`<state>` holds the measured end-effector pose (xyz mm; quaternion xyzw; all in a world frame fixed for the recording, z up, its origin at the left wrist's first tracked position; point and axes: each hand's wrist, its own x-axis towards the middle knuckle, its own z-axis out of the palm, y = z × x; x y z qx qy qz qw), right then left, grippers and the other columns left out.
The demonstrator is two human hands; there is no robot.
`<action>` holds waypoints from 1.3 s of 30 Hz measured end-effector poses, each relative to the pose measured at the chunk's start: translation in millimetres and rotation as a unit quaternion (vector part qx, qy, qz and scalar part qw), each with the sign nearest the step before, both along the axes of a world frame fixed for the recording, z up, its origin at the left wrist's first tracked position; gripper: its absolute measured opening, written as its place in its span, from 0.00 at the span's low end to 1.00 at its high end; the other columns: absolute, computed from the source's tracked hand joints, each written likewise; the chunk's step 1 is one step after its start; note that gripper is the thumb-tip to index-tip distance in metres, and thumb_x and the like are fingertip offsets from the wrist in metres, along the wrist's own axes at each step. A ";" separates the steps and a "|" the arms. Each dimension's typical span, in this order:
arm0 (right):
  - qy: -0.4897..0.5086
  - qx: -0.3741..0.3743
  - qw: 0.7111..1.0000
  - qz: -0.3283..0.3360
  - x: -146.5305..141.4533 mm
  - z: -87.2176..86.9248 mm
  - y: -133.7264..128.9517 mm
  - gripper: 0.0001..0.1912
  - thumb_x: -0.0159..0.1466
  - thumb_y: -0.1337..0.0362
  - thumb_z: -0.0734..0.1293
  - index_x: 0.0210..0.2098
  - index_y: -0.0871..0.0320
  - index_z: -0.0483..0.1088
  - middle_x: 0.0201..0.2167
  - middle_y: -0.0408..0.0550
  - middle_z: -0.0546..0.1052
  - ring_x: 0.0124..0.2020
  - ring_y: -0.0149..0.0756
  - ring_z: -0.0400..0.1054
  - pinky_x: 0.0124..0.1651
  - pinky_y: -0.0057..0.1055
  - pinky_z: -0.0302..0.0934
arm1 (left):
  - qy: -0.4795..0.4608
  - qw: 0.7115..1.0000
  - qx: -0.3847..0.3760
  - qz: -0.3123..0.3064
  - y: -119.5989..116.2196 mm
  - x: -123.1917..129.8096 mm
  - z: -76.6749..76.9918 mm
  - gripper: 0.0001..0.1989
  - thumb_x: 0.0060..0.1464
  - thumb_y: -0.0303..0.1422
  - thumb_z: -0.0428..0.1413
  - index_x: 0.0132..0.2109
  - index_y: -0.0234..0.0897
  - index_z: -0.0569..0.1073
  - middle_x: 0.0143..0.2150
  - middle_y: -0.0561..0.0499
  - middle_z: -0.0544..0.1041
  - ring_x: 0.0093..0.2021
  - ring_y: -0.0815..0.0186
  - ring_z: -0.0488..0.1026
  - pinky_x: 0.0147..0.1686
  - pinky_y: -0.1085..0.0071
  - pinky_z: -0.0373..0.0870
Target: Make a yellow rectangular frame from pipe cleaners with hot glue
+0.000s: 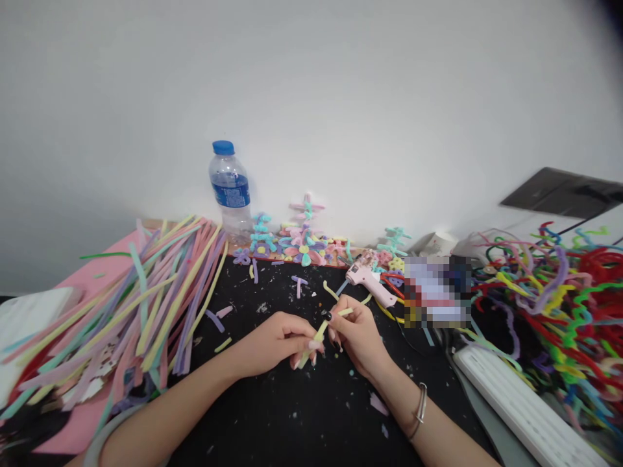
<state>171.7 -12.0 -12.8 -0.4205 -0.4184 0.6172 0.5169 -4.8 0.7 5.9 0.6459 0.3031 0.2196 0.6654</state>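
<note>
At centre, over black surface [253, 415]: 2 hands close together, meeting at a yellow fuzzy strip [320, 335].
Left hand [287, 340]: grasping, thumb and fingers pinched on the strip's lower part; a short end pokes out below.
Right hand [357, 334]: grasping, pinching the upper part; strip end lies across the fingers. Metal bracelet [421, 410] on wrist.
Yellow strip location: between the 2 hands, slanted, looks bent or twisted mid-length; exact join hidden by fingers.
Left pile: long pastel strips [160, 311], pink, yellow, purple, mint, heaped over a pink sheet [104, 259].
Back edge, by wall: clear bottle [232, 191], blue cap, upright; right of it, fuzzy flowers [304, 250] and 3 tree-like stacks, pink [307, 209], blue [261, 228] and mint [395, 240].
Beyond right hand: pink glue gun [372, 285], lying near the flowers; pixelated item [438, 292] just right of it, unreadable.
Right side: tangle of bright strips [579, 324], beside a long white object [520, 405].
Loose bits: small purple T-shaped piece [299, 283], short offcuts [223, 345] scattered.
</note>
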 end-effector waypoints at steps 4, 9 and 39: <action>-0.039 0.008 0.999 -0.002 0.6 -0.6 -0.4 0.14 0.54 0.63 0.70 0.21 0.58 0.61 0.12 0.36 0.69 0.11 0.21 0.54 0.14 0.19 0.47 | -0.006 1.000 0.000 0.003 0.3 0.0 0.0 0.12 0.54 0.34 0.54 0.28 0.31 0.75 0.24 0.52 0.73 0.21 0.73 0.65 0.23 0.77 0.63; -0.103 0.009 0.995 0.002 1.3 0.3 -0.8 0.14 0.55 0.60 0.69 0.22 0.58 0.60 0.12 0.36 0.67 0.11 0.22 0.52 0.14 0.20 0.45 | -0.002 0.999 0.010 0.044 1.8 -2.1 -0.7 0.12 0.54 0.34 0.54 0.27 0.31 0.75 0.21 0.53 0.71 0.20 0.73 0.66 0.24 0.77 0.63; -0.244 0.089 0.964 0.060 -0.3 5.2 -6.3 0.14 0.64 0.60 0.59 0.23 0.57 0.59 0.16 0.36 0.61 0.18 0.26 0.51 0.23 0.24 0.46 | -0.052 0.980 -0.066 0.178 6.5 -1.3 -3.8 0.10 0.49 0.35 0.59 0.31 0.31 0.69 0.25 0.50 0.76 0.20 0.73 0.69 0.23 0.75 0.67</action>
